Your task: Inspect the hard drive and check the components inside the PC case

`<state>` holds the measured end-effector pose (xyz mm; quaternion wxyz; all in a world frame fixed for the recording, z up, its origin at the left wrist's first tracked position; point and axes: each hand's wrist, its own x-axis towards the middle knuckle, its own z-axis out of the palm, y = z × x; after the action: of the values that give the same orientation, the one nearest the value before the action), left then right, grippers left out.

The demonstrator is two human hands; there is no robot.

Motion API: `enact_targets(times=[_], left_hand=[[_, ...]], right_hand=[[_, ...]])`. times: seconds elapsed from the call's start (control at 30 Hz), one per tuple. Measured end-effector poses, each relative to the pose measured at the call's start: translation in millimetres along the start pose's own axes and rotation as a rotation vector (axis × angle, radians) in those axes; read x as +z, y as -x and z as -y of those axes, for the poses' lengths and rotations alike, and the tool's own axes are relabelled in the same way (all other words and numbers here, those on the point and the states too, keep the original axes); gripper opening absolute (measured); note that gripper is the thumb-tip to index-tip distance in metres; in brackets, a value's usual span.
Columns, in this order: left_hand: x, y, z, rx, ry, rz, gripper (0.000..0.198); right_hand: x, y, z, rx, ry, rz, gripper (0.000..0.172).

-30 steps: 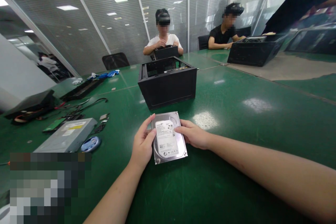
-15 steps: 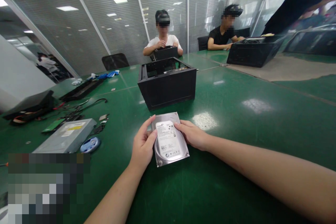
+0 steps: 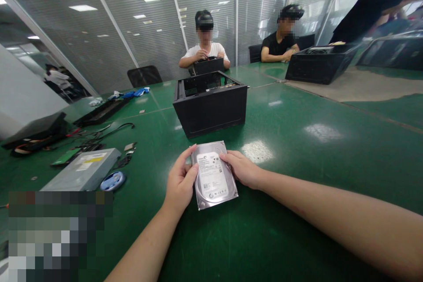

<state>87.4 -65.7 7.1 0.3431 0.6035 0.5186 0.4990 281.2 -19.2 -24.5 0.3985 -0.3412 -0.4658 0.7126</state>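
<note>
A silver hard drive with a white label faces up between my two hands, over the green table. My left hand grips its left edge, thumb on top. On the opposite edge, my right hand is closed with its thumb on the upper face; its other fingers are partly hidden beneath the drive. Just beyond the drive stands a black computer case, its top side open and part of its perforated inside showing.
To the left lie an optical drive, a round blue object, a green circuit board and loose cables. Across the table, a person handles another case; a second person sits near a black case.
Both hands keep the hard drive in nearly the same place. The view has shifted very slightly. Across the table, the co-workers' hands have moved a little.
</note>
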Motion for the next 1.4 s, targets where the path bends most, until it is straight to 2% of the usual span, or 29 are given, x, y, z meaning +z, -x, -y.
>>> enact_targets(times=[0.23, 0.47, 0.73, 0.97, 1.4], left_hand=[[1.1, -3, 1, -0.067, 0.066, -0.015, 0.054], [0.9, -5, 0, -0.090, 0.137, -0.014, 0.052], [1.4, -5, 0, -0.097, 0.132, -0.013, 0.053], [0.9, -4, -1, -0.095, 0.120, -0.016, 0.052], [-1.3, -6, 4, -0.079, 0.146, 0.000, 0.053]], right_hand=[[0, 4, 9, 0.084, -0.038, 0.076, 0.027], [-2, 7, 12, 0.098, -0.098, 0.167, 0.037], [-1, 4, 9, 0.098, -0.086, 0.135, 0.027], [-2, 7, 10, 0.092, -0.114, 0.177, 0.040], [-2, 3, 8, 0.101, -0.150, 0.157, 0.039]])
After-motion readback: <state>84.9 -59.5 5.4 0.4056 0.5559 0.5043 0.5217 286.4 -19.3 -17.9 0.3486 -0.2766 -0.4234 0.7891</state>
